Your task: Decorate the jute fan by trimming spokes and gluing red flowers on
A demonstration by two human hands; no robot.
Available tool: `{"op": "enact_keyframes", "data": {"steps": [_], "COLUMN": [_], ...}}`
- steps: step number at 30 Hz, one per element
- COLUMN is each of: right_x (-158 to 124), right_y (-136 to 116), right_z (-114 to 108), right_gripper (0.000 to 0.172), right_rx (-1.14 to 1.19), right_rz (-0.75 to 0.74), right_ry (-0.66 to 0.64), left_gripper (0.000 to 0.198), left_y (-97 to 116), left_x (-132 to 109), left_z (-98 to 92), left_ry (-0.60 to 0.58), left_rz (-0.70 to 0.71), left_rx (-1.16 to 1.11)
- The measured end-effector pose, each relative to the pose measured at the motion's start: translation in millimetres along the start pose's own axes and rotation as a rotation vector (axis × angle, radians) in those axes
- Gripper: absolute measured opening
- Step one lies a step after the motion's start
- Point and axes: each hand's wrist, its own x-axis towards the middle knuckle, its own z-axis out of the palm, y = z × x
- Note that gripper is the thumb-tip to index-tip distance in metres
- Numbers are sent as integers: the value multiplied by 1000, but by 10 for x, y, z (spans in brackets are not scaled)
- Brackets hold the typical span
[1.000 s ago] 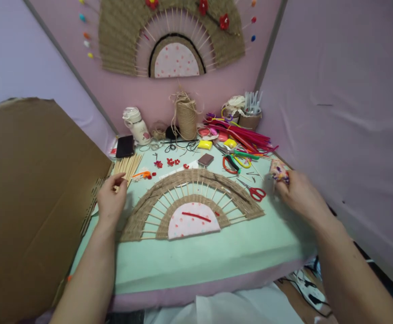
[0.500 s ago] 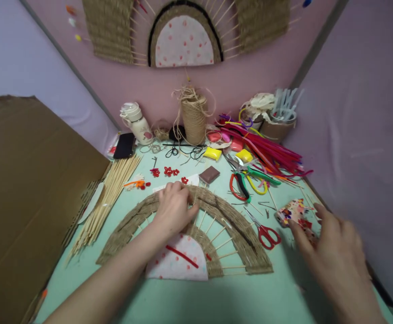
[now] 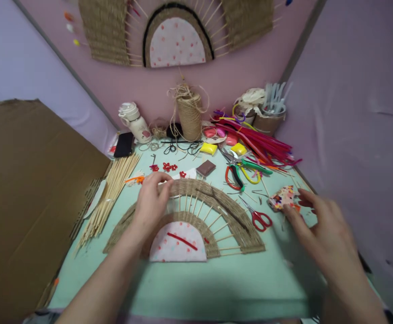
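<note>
A half-round woven jute fan with wooden spokes and a pink dotted fabric centre lies on the mint table. A red strip lies on the fabric. My left hand rests on the fan's upper left arc, fingers curled at its rim. My right hand hovers at the right, fingertips touching a small colourful patterned packet. Red-handled scissors lie between the fan and that packet.
A bundle of bamboo sticks lies left, beside a big cardboard sheet. At the back stand a jute twine spool, a bottle, a black phone, red pipe cleaners, pliers and a cup.
My left hand went from the sticks onto the fan, then slid left along its arc. My right hand set the packet on the table and now touches it with fingertips.
</note>
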Motion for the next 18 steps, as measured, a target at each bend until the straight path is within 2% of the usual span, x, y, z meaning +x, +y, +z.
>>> {"op": "enact_keyframes", "data": {"steps": [2, 3, 4, 5, 6, 7, 8, 9, 11, 13, 15, 17, 18], "right_x": [-69, -108, -152, -202, -257, -318, -382, -446, -564, -646, -681, -687, -689], "right_y": [-84, -142, -208, -281, -356, -428, -492, -543, -594, -584, -555, -566, -597], "right_z": [-168, -267, -373, -482, -590, -690, -780, -854, -942, -935, -828, -637, -522], "right_gripper": [45, 43, 41, 40, 38, 35, 34, 33, 33, 34, 33, 30, 29], "right_rx": [-11, -24, -36, -46, -53, -54, -51, -45, -18, 21, 63, 113, 126], "right_rz": [-14, -19, -26, -36, -50, -72, -97, -120, -148, -145, -137, -169, -194], "right_ry": [41, 69, 108, 153, 196, 229, 254, 261, 225, 151, 64, -34, -87], "left_gripper": [15, 16, 17, 20, 23, 23, 20, 28, 44, 33, 17, 16, 24], "left_y": [198, 328, 470, 612, 744, 856, 941, 995, 1006, 902, 711, 460, 321], "left_x": [-215, -366, -538, -723, -909, -1084, -1238, -1363, -1517, -1561, -1553, -1542, -1543], "left_z": [-38, 6, 87, 195, 315, 430, 526, 593, 621, 521, 347, 163, 84], "left_ry": [71, 52, -31, -160, -329, -515, -624, -665, -684, -691, -685, -593, -530], "left_rz": [-19, 12, 71, 158, 296, 505, 701, 834, 966, 933, 799, 643, 574], "left_rx": [-136, -196, -226, -228, -204, -158, -117, -75, -60, -106, -174, -233, -252]}}
